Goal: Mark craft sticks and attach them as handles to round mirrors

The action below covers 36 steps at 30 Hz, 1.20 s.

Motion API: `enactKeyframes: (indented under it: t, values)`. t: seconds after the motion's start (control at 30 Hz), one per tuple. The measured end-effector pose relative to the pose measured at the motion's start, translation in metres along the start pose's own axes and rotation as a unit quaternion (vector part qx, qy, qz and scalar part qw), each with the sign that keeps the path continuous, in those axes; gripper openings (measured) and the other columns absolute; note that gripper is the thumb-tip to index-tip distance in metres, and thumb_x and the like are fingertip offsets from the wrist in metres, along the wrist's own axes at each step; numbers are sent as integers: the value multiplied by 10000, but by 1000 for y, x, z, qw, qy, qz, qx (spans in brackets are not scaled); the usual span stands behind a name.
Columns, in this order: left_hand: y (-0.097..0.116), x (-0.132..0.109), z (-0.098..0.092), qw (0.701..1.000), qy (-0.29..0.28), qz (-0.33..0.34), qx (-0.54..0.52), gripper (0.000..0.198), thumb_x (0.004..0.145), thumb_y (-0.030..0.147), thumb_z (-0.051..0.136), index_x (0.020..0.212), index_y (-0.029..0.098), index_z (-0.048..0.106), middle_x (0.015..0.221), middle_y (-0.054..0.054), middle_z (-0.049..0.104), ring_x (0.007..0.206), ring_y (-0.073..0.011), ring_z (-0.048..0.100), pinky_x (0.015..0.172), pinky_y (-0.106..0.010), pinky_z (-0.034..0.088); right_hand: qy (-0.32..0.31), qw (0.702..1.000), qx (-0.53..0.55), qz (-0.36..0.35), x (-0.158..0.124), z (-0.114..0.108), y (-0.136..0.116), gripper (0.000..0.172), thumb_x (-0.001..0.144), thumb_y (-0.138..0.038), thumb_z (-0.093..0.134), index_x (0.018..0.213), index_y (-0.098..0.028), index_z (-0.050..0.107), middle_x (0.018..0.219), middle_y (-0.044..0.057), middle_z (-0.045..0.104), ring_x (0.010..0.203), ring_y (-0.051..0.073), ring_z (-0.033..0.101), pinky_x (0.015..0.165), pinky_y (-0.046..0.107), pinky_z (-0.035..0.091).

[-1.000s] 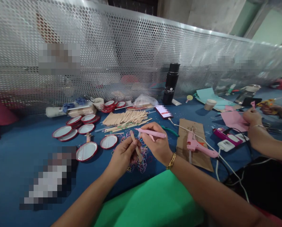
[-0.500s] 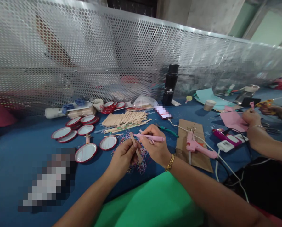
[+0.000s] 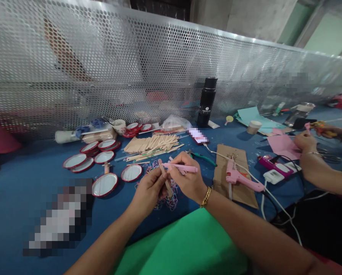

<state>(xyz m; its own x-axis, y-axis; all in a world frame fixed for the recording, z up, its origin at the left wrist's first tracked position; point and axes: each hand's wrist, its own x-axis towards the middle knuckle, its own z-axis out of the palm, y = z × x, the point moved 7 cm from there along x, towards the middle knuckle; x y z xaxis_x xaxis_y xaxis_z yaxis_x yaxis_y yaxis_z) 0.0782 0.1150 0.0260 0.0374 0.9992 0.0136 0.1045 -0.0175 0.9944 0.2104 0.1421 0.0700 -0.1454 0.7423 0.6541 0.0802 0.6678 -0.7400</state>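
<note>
In the head view, a wooden craft stick [image 3: 160, 167] is pinched between the thumb and fingers of the left hand [image 3: 151, 186], which is closed around it; the stick is held at a slant above a loose heap of coloured elastic bands [image 3: 173, 202] on the blue counter [image 3: 5, 202]. A pink marker pen [image 3: 188, 168] is gripped by the curled fingers of the right hand [image 3: 189, 179], and its tip is brought to the upper end of the stick; whether contact is made cannot be told. Round red-rimmed discs [image 3: 131, 173] are spread to the left, and a pile of craft sticks [image 3: 148, 143] is laid out beyond the hands. To the right, teal-handled pliers [image 3: 207, 159] are seen near the right hand, and a pink glue gun [image 3: 245, 181] is rested on brown cardboard [image 3: 249, 198]. A black bottle [image 3: 207, 103] is stood upright by the perforated metal screen [image 3: 171, 57]. At the far right, a small pink piece is held in a co-worker's hand [image 3: 305, 141], beside folded pink paper [image 3: 284, 147].
</note>
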Motion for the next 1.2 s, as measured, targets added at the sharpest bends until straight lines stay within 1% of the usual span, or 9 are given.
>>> enactKeyframes:
  t: [0.07, 0.2, 0.4, 0.6, 0.77, 0.93, 1.03, 1.1, 1.2]
  values:
    - [-1, 0, -1, 1000, 2, 1, 3, 488, 809, 676, 656, 794, 193, 587, 534, 60, 543, 440, -93, 454, 421, -212, 362, 2, 1000, -3, -1, 0, -1, 0, 112, 880, -246, 630, 777, -220, 594, 699, -19, 632, 641, 138, 593, 606, 260, 462]
    - [-4, 1, -2, 1000, 3, -2, 8, 492, 809, 678, 649, 801, 189, 590, 545, 54, 556, 445, -98, 466, 424, -217, 373, 27, 1000, -9, -1, 1, -5, -1, 115, 879, -233, 617, 768, -221, 592, 703, -18, 633, 644, 138, 593, 612, 260, 466]
    - [0, 1, 0, 1000, 3, 9, 8, 478, 814, 662, 648, 797, 189, 581, 538, 66, 526, 444, -90, 446, 425, -213, 361, -3, 1000, -2, -8, 0, 2, 0, 108, 887, -253, 630, 788, -219, 605, 713, -16, 638, 650, 137, 601, 608, 257, 466]
    - [-2, 0, -2, 1000, 4, 6, 24, 463, 841, 649, 622, 794, 189, 585, 555, 45, 566, 461, -100, 475, 438, -216, 377, 30, 999, -14, -19, 1, -5, -4, 128, 890, -233, 618, 765, -220, 593, 710, -16, 629, 642, 133, 596, 610, 257, 467]
    - [-1, 1, -2, 1000, 5, 14, 16, 478, 820, 666, 643, 791, 192, 583, 549, 58, 532, 453, -97, 460, 428, -215, 367, -6, 1000, -10, -26, 1, 1, -5, 126, 901, -264, 632, 787, -222, 601, 706, -17, 632, 640, 136, 598, 600, 258, 463]
    - [-2, 1, -4, 1000, 6, 10, 23, 469, 835, 663, 624, 802, 198, 580, 557, 45, 565, 451, -101, 469, 430, -218, 368, 24, 999, -14, -25, 1, -3, -3, 130, 898, -242, 622, 774, -222, 589, 705, -18, 626, 628, 133, 591, 593, 257, 456]
    - [-2, 1, -3, 999, 3, 16, 30, 469, 845, 662, 613, 788, 199, 576, 557, 44, 559, 458, -102, 469, 435, -219, 369, -1, 1000, -14, -28, 1, 1, -3, 118, 895, -254, 634, 787, -223, 595, 699, -21, 628, 626, 136, 597, 590, 258, 453]
    - [-2, 1, -3, 999, 5, 17, 34, 466, 847, 659, 613, 795, 197, 581, 558, 45, 555, 459, -102, 467, 434, -218, 367, -6, 1000, -16, -26, 1, 1, -3, 121, 897, -256, 632, 787, -224, 593, 686, -24, 623, 621, 137, 596, 588, 257, 450]
    - [-3, 1, -4, 999, 11, 8, 30, 454, 849, 648, 614, 826, 195, 591, 568, 46, 563, 461, -102, 466, 438, -219, 372, 21, 999, -22, -24, 2, -4, -3, 137, 904, -246, 615, 773, -222, 585, 692, -21, 623, 624, 134, 596, 595, 254, 456]
